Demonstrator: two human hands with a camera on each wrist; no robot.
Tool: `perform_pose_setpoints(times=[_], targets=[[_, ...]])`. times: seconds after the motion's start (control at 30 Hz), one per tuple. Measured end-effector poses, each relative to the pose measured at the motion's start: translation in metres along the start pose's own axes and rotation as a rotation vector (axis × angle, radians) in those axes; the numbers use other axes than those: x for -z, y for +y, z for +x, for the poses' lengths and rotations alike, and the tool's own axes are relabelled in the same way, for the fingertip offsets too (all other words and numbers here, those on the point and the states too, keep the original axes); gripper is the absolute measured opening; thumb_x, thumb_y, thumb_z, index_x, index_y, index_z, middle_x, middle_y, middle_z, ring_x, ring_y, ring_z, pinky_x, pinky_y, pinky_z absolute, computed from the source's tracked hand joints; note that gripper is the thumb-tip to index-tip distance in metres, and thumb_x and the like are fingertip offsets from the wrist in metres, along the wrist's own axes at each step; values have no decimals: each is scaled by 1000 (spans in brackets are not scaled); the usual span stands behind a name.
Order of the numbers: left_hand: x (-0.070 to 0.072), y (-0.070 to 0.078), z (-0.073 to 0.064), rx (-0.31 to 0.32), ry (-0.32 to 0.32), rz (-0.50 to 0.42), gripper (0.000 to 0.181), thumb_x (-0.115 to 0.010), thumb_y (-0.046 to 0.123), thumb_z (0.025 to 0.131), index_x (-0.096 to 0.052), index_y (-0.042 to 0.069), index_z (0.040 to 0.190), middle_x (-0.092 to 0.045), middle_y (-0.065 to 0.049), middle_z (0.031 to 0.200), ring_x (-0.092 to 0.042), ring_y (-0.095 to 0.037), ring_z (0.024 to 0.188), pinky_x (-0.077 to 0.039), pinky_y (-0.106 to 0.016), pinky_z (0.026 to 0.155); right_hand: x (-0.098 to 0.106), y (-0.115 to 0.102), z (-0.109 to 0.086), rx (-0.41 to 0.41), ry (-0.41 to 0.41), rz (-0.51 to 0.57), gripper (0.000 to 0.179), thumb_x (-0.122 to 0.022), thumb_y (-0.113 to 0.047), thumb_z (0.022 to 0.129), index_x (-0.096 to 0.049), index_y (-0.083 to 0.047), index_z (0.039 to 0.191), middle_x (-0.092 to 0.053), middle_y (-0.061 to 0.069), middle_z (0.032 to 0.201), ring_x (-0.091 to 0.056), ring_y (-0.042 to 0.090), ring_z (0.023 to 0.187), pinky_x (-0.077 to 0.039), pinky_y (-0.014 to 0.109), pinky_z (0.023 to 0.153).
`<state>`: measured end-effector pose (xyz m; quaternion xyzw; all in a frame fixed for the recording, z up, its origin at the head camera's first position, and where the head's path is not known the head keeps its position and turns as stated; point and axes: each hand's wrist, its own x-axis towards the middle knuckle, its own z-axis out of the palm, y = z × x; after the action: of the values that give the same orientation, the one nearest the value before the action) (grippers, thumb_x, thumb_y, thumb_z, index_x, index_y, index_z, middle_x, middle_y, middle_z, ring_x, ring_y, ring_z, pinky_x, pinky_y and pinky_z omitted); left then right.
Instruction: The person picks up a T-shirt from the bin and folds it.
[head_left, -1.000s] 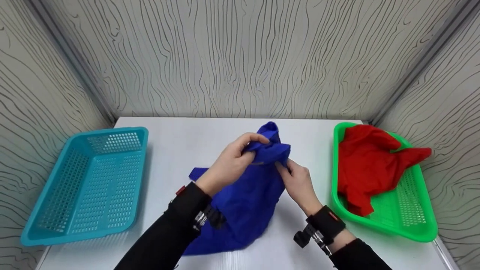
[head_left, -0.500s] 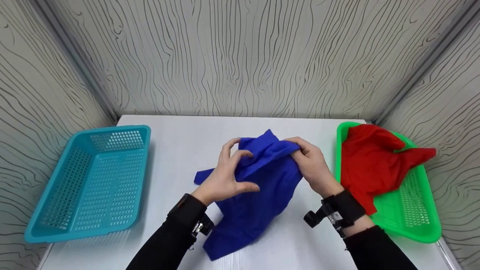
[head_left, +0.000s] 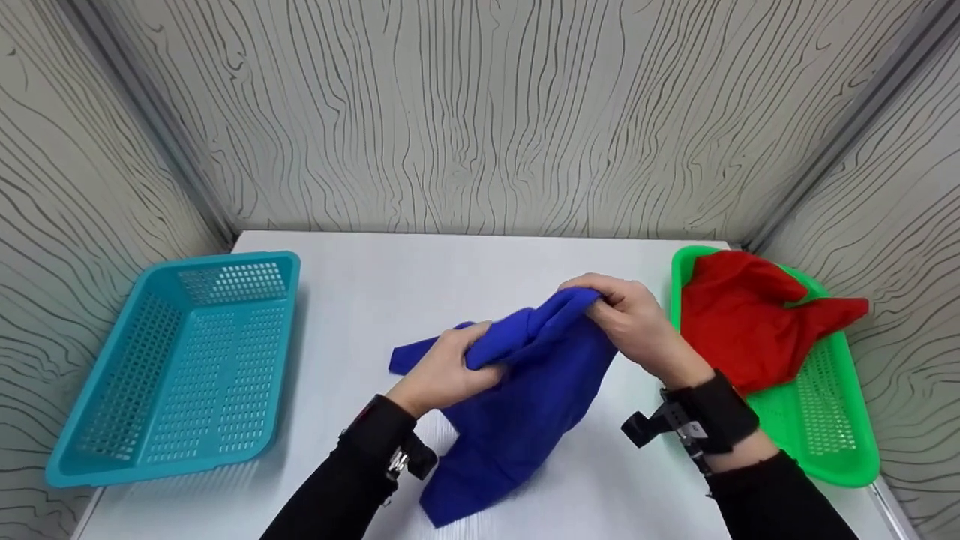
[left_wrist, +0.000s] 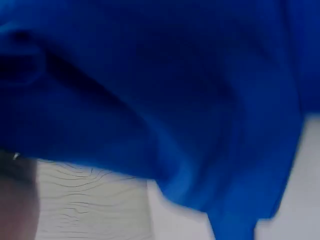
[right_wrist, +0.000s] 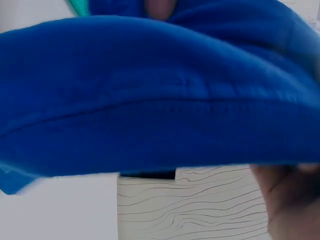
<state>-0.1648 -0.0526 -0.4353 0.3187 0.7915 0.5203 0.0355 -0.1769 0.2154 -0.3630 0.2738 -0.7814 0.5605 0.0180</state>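
Observation:
A blue T-shirt (head_left: 525, 420) hangs bunched between both hands over the middle of the white table, its lower part reaching down toward the tabletop. My left hand (head_left: 446, 371) grips a gathered fold of it, thumb below and fingers above. Higher and to the right, my right hand (head_left: 637, 322) pinches the upper edge between thumb and fingers. Blue cloth (left_wrist: 150, 75) fills most of the left wrist view and hides the left fingers. In the right wrist view a stitched seam runs across the cloth (right_wrist: 150, 130), with part of the right hand (right_wrist: 290, 205) below it.
At the left stands a teal plastic basket (head_left: 281, 360) with holes in its walls. A green basket (head_left: 862, 420) at the right holds a crumpled red garment (head_left: 742, 322), one end hanging over the rim. Patterned panels (head_left: 480, 120) enclose the white table (head_left: 360, 285).
The left hand's fingers have spread, then closed again on the cloth lower down. My right hand has moved up and to the right, drawing the T-shirt's upper edge with it.

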Motion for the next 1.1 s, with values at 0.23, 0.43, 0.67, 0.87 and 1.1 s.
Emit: perform_pose_setpoints(times=[0.23,0.43,0.67,0.87,1.1], targets=[[3,0,-11,189,-156,-117,75,-86,37,79,-48,18,142,-62,3,127,-58,-12,115,-44,-36,104,10,-7,0,-114,198,90,21,-56,-15,105,-73,-5,112,-71,13,110,-66,28,105,-52,32,95],[14,-21,-30,267,-346,46,16,-79,26,87,-71,15,95,-67,12,84,-59,-4,75,-50,-25,74,23,-12,-2,-89,286,152,25,-59,-18,103,-72,1,113,-69,19,112,-66,29,104,-54,31,91],[36,-36,-54,296,-302,-14,13,-68,13,88,-61,11,77,-58,9,86,-54,-10,81,-45,-27,72,45,-14,-8,-18,347,245,33,-57,-18,104,-66,11,116,-67,21,109,-67,26,94,-55,28,81],[44,-29,-51,97,117,3,33,-59,-12,77,-39,10,64,-70,1,98,-62,-17,89,-48,-26,75,51,-16,-3,-1,430,277,37,-58,-22,104,-65,12,116,-67,19,107,-68,25,91,-56,28,80],[74,-11,-28,112,343,189,23,-58,-8,86,-55,7,103,-65,-3,84,-60,-17,78,-47,-36,75,61,-22,13,-36,548,224,37,-60,-27,103,-68,7,115,-65,19,108,-60,27,95,-52,26,79]])
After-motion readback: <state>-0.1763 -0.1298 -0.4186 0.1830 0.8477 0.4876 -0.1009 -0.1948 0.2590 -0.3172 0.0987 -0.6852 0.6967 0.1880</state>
